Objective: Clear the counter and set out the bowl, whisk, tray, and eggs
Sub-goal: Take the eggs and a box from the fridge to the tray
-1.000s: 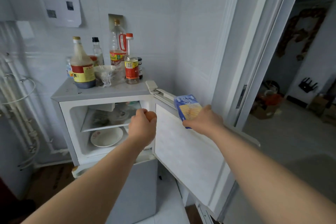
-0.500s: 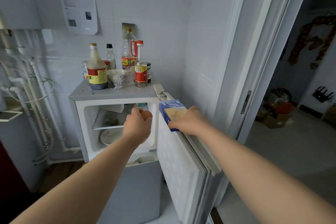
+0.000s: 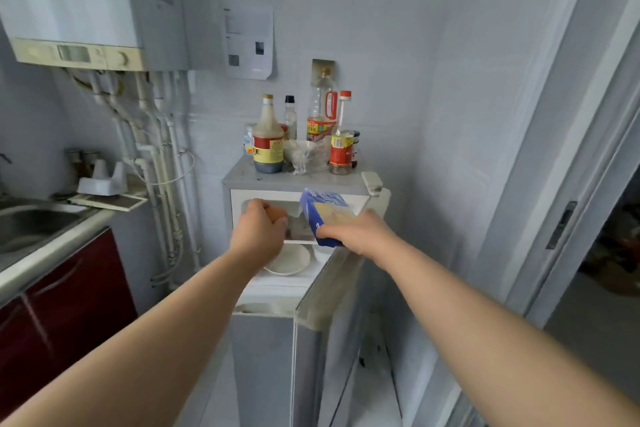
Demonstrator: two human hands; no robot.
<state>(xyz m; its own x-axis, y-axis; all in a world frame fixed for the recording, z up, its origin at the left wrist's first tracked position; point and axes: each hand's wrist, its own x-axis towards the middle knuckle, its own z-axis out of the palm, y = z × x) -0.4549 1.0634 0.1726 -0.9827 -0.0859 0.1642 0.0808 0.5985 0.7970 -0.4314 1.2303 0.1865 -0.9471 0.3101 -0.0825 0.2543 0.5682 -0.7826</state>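
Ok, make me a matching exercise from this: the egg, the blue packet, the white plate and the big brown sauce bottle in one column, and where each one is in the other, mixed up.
Things:
1. egg
2. blue packet
3. white plate
4. brown sauce bottle

Places:
A. on top of the fridge
B. in the right hand
C. inside the fridge, under the shelf
D. in the left hand

Pairs: 1-D, 2-B, 3-C, 4-A.
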